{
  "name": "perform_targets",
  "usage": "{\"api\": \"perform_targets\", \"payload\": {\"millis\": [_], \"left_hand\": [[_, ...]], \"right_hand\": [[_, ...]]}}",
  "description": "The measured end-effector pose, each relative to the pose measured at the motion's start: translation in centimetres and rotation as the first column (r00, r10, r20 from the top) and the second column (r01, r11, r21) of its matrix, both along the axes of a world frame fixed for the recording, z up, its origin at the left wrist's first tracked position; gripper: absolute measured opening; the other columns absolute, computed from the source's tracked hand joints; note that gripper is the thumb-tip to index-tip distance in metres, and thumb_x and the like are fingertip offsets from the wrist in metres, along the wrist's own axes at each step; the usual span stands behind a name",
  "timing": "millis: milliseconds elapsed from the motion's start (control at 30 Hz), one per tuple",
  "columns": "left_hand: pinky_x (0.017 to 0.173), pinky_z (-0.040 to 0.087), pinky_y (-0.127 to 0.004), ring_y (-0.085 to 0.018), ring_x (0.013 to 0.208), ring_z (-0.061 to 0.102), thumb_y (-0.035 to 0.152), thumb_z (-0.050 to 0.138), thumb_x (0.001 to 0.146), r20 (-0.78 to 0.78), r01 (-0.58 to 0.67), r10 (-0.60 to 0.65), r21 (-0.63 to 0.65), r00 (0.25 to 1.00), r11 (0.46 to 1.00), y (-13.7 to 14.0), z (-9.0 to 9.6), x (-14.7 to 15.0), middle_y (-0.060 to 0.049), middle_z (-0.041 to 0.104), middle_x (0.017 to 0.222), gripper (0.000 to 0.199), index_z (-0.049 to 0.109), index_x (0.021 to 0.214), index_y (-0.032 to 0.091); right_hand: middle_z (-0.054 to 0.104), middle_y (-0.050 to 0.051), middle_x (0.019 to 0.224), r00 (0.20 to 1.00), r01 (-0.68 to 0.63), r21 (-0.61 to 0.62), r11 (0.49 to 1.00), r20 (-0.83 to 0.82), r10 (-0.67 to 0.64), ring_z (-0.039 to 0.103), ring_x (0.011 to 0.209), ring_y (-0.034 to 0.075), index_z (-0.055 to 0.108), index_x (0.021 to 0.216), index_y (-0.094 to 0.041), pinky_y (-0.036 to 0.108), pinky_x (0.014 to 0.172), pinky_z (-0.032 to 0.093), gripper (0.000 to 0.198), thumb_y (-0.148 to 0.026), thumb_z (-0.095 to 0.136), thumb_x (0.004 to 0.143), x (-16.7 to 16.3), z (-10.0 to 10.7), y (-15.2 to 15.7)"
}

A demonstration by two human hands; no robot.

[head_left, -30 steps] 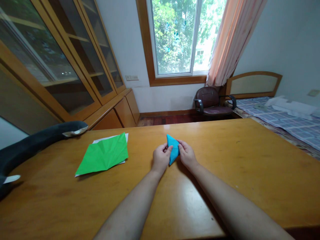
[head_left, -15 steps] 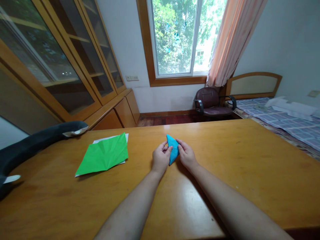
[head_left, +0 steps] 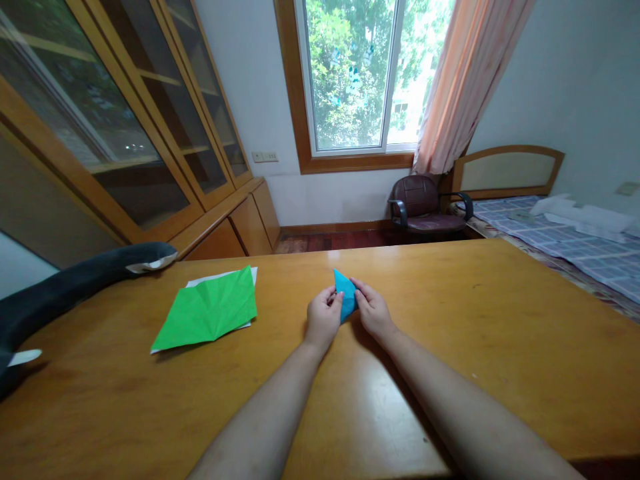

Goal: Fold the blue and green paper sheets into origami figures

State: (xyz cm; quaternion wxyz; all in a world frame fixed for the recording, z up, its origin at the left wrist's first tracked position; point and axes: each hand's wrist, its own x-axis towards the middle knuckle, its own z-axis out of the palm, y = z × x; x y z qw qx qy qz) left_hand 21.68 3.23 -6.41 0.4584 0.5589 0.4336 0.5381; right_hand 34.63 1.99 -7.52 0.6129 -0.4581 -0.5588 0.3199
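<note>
Over the middle of one bench [head_left: 390, 413], two hands, left hand [head_left: 324, 317] and right hand [head_left: 374, 312], each keep a grip clamped on opposite sides of one folded blue paper [head_left: 347, 298]. Left on the bench lie one green sheet [head_left: 210, 308], white showing beneath, and one dark toy [head_left: 75, 275]. Farther right stand one bed [head_left: 565, 237] and one chair [head_left: 419, 200], near one curtain [head_left: 473, 87] and one window [head_left: 350, 80].
</note>
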Motion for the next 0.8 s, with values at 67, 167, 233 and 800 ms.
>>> {"api": "perform_targets", "payload": {"millis": [67,167,233,800], "left_hand": [[0.075,0.054,-0.03,-0.022,0.083,0.069,0.036,0.065,0.079,0.036,0.028,-0.028,-0.015,0.999,0.999,0.0,0.1,0.0,-0.011,0.074,0.096,0.035,0.068,0.103,0.012],[0.079,0.054,-0.032,-0.023,0.088,0.069,0.036,0.068,0.077,0.123,0.097,-0.092,-0.042,0.988,0.994,0.0,0.1,0.1,-0.012,0.073,0.1,0.037,0.067,0.105,0.012],[0.081,0.054,-0.032,-0.023,0.089,0.069,0.037,0.07,0.075,0.175,0.137,-0.125,-0.059,0.977,0.989,0.0,0.2,0.1,-0.011,0.073,0.101,0.039,0.067,0.105,0.012],[0.068,0.048,-0.023,-0.013,0.07,0.063,0.035,0.078,0.066,0.366,0.342,-0.278,-0.123,0.888,0.932,-0.9,1.9,0.1,-0.005,0.071,0.083,0.041,0.064,0.096,0.012]], "right_hand": [[0.066,0.007,0.12,1.0,-0.003,-0.001,1.0,-0.003,0.003,0.059,0.114,0.024,0.065,0.119,-0.024,0.043,0.105,0.041,0.04,-0.044,0.052,0.087,0.0,-0.1,0.0],[0.066,0.006,0.121,1.0,0.001,-0.007,1.0,-0.012,-0.001,0.058,0.114,0.024,0.066,0.119,-0.024,0.042,0.105,0.041,0.041,-0.045,0.053,0.086,0.0,-0.1,0.0],[0.065,0.006,0.121,1.0,0.002,-0.01,1.0,-0.017,-0.002,0.058,0.114,0.024,0.066,0.118,-0.025,0.042,0.105,0.041,0.041,-0.046,0.053,0.086,0.0,0.0,0.0],[0.066,0.007,0.119,0.996,-0.078,-0.019,0.997,-0.034,0.077,0.059,0.113,0.024,0.067,0.116,-0.024,0.043,0.104,0.041,0.041,-0.048,0.054,0.085,0.1,0.2,-0.2]]}}
